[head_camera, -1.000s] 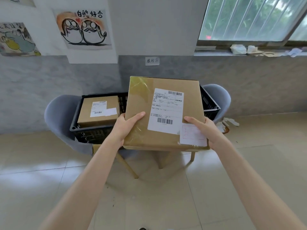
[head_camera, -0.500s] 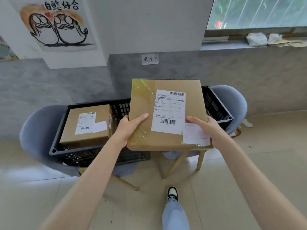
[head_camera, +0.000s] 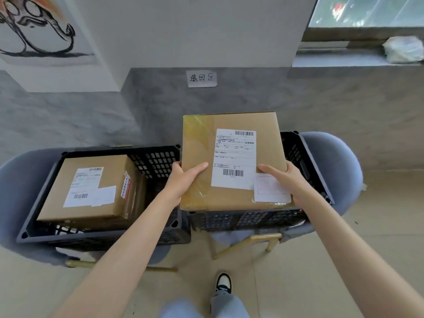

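Both hands (head_camera: pixel 183 180) grip the cardboard box (head_camera: pixel 229 120) by its sides, thumbs on top.

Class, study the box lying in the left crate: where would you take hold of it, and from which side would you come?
Come from above, probably at the box's right side: the crate leaves open room there, while its other sides sit near the walls. It lies flat and wide, so a grip on two opposite sides suits.
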`<control>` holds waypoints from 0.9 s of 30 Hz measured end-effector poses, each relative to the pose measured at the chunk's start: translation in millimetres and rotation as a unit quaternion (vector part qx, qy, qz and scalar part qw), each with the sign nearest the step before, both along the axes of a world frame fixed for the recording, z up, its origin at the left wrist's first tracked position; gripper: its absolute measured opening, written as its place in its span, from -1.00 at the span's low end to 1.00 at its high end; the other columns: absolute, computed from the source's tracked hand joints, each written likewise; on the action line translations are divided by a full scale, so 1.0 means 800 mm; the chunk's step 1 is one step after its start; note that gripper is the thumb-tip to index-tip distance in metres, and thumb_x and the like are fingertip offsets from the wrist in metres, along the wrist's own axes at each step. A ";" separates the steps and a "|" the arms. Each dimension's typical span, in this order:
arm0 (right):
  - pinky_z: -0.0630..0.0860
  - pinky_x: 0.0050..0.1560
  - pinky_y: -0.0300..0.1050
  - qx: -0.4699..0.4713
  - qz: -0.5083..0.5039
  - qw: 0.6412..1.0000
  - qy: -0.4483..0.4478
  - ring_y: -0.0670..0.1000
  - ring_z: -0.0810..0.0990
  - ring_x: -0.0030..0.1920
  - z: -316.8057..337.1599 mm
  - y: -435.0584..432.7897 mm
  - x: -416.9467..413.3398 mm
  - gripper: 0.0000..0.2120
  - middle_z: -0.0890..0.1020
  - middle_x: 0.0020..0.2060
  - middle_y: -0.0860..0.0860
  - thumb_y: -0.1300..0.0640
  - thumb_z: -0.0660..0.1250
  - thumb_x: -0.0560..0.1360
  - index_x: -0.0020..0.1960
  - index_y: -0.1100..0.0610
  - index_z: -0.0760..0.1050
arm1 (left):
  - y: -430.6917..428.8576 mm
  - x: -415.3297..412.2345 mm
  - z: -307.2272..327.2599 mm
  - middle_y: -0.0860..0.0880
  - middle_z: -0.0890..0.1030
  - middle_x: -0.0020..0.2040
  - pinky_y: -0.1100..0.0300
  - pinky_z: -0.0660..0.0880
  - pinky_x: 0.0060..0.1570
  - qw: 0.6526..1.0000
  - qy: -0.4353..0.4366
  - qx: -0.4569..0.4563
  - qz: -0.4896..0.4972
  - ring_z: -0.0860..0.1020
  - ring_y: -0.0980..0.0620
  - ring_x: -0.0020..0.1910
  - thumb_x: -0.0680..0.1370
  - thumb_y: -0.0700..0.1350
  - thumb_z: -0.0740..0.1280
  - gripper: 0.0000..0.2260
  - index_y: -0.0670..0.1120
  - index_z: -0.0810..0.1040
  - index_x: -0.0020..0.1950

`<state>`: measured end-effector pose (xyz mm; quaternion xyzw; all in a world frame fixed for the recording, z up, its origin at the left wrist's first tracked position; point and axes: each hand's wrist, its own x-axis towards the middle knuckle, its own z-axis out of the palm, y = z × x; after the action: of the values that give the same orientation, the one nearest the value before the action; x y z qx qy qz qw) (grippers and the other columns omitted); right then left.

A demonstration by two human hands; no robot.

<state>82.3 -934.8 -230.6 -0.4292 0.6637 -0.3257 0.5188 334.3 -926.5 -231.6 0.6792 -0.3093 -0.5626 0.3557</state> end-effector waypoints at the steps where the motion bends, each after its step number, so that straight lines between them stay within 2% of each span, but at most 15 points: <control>1: 0.40 -0.18 -0.26 0.007 0.002 1.000 0.003 -0.14 0.48 -0.07 -0.008 -0.011 -0.003 -0.57 0.50 -0.08 -0.13 -0.02 0.46 0.43 0.16 0.00 0.31 | -0.010 -0.003 -0.009 0.00 0.50 0.06 0.14 0.50 -0.23 1.000 -0.005 0.007 0.001 0.54 0.06 -0.06 0.43 0.10 0.46 -0.29 -0.10 0.17 0.42; 6: 0.38 -0.19 -0.25 0.045 -0.004 0.999 0.012 -0.14 0.48 -0.08 -0.059 -0.061 -0.014 -0.54 0.51 -0.03 -0.09 -0.03 0.47 0.42 0.20 0.01 0.32 | -0.059 -0.011 -0.062 -0.03 0.52 0.18 -0.01 0.56 0.04 0.999 -0.016 0.046 0.000 0.56 -0.01 0.05 0.40 0.12 0.48 -0.30 -0.07 0.23 0.40; 8: 0.39 -0.18 -0.24 0.058 -0.007 0.998 0.019 -0.13 0.49 -0.07 -0.083 -0.078 -0.016 -0.53 0.52 -0.05 -0.11 -0.03 0.47 0.42 0.21 0.01 0.33 | -0.079 -0.012 -0.086 -0.03 0.53 0.19 -0.04 0.55 0.09 0.998 -0.019 0.056 -0.004 0.56 -0.02 0.07 0.40 0.11 0.48 -0.33 -0.06 0.27 0.39; 10: 0.43 -0.14 -0.21 0.073 -0.012 0.997 0.029 -0.07 0.52 -0.01 -0.109 -0.094 -0.018 -0.46 0.54 0.02 -0.06 -0.06 0.47 0.41 0.28 0.05 0.35 | -0.097 -0.013 -0.110 -0.02 0.53 0.19 -0.04 0.55 0.09 0.997 -0.017 0.069 -0.008 0.56 -0.02 0.07 0.41 0.10 0.48 -0.35 -0.05 0.29 0.38; 12: 0.43 -0.15 -0.22 0.085 -0.016 0.996 0.036 -0.05 0.53 0.01 -0.135 -0.110 -0.018 -0.41 0.55 0.09 -0.02 -0.07 0.48 0.40 0.33 0.07 0.36 | -0.113 -0.015 -0.135 -0.01 0.53 0.20 -0.05 0.54 0.12 0.997 -0.018 0.076 -0.011 0.56 -0.02 0.09 0.40 0.12 0.48 -0.33 -0.06 0.28 0.39; 15: 0.42 -0.16 -0.23 0.098 -0.017 0.994 0.039 -0.09 0.53 -0.03 -0.174 -0.128 -0.017 -0.43 0.55 0.07 -0.02 -0.05 0.47 0.41 0.33 0.08 0.35 | -0.130 -0.016 -0.172 -0.01 0.51 0.24 -0.08 0.50 0.18 0.996 -0.028 0.087 -0.014 0.53 -0.04 0.15 0.39 0.14 0.47 -0.28 -0.06 0.25 0.42; 19: 0.45 0.06 -0.13 0.121 -0.018 0.992 0.039 0.00 0.54 0.12 -0.226 -0.145 -0.015 -0.34 0.56 0.16 -0.01 -0.09 0.49 0.37 0.37 0.10 0.35 | -0.147 -0.018 -0.214 -0.02 0.45 0.31 -0.09 0.46 0.22 0.993 -0.056 0.101 -0.008 0.48 -0.07 0.23 0.44 0.14 0.43 -0.26 -0.08 0.16 0.47; 23: 0.43 -0.10 -0.21 0.141 -0.011 0.989 0.031 -0.06 0.54 0.05 -0.267 -0.157 -0.015 -0.36 0.57 0.11 -0.03 -0.09 0.49 0.38 0.36 0.08 0.36 | -0.156 -0.021 -0.250 -0.04 0.38 0.40 -0.02 0.41 0.24 0.990 -0.091 0.107 -0.015 0.42 -0.08 0.31 0.48 0.14 0.37 -0.25 -0.09 0.07 0.51; 27: 0.42 -0.19 -0.26 0.154 -0.007 0.988 0.022 -0.14 0.53 -0.04 -0.300 -0.162 -0.013 -0.47 0.56 -0.01 -0.10 -0.05 0.47 0.40 0.27 0.05 0.36 | -0.157 -0.024 -0.277 -0.05 0.25 0.51 -0.01 0.34 0.33 0.987 -0.101 0.124 -0.015 0.32 -0.10 0.42 0.52 0.14 0.32 -0.18 -0.07 -0.12 0.57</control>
<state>72.1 -1064.3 -470.7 -0.3462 0.7202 -0.2137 0.5620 314.7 -1051.8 -453.2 0.7669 -0.2812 -0.5303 0.2272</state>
